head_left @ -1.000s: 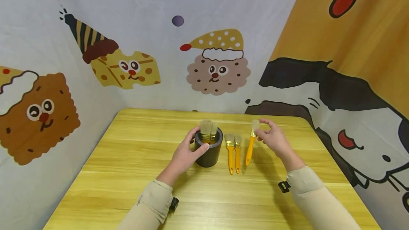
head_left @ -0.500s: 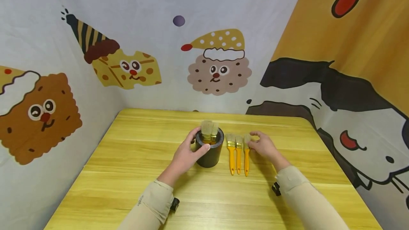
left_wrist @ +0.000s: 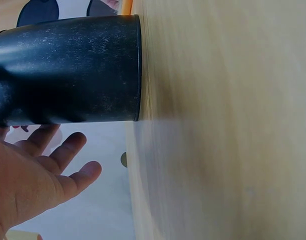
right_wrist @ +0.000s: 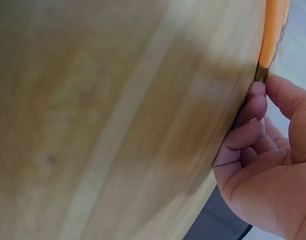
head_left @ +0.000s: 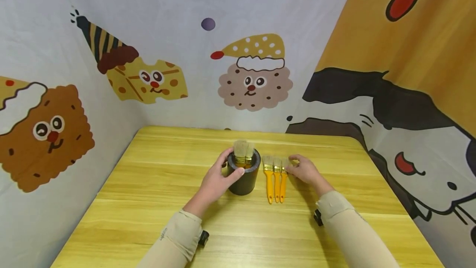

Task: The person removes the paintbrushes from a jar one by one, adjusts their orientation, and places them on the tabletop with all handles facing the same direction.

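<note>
My left hand (head_left: 215, 183) holds a black cylindrical cup (head_left: 241, 184) upright on the table, thumb at the near rim and fingers round the far side. Paintbrushes (head_left: 243, 150) stand in the cup bristles up, their handles mostly hidden inside. Right of the cup lie a wider paintbrush (head_left: 269, 185) and a narrower one (head_left: 277, 187), orange handles toward me. Beside these is a third paintbrush (head_left: 283, 189); my right hand (head_left: 305, 171) pinches it near its metal band. In the right wrist view, thumb and fingertip meet at the band below the orange handle (right_wrist: 273, 37).
The wooden table (head_left: 156, 202) reaches back to a white cloth backdrop (head_left: 178, 20) printed with cartoon figures. A similar cloth hangs along the left and right sides.
My right hand has brought the third paintbrush leftward and down, from tilted and apart to lying alongside the other two. The left hand and cup have stayed put.
</note>
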A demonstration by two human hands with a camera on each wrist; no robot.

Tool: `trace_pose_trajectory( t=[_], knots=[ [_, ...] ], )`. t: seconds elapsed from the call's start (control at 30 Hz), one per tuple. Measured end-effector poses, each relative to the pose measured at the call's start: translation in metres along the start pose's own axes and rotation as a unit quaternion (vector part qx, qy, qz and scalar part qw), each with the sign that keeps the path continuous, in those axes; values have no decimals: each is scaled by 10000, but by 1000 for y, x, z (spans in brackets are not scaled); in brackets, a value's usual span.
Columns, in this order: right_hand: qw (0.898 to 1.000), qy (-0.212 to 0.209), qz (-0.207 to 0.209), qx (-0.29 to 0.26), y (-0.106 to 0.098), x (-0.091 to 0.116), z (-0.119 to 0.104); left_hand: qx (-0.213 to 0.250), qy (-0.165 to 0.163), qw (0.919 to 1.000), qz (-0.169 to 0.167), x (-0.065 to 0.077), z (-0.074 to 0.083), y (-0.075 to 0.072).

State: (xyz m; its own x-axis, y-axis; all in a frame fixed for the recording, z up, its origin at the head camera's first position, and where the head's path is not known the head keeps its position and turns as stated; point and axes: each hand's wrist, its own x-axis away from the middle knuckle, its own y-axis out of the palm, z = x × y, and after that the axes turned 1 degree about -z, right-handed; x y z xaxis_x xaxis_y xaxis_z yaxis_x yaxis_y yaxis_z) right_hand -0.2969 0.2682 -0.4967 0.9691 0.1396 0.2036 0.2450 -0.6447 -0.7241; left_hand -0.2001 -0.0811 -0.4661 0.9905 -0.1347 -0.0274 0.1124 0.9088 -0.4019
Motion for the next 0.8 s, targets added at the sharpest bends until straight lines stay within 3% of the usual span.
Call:
trace_pose_trajectory(
  t=[0.8],
  knots=[
    [9999,-114,-111,-32,-2,1,0,-1,-40,10000,22,-1,-1,1]
  ],
)
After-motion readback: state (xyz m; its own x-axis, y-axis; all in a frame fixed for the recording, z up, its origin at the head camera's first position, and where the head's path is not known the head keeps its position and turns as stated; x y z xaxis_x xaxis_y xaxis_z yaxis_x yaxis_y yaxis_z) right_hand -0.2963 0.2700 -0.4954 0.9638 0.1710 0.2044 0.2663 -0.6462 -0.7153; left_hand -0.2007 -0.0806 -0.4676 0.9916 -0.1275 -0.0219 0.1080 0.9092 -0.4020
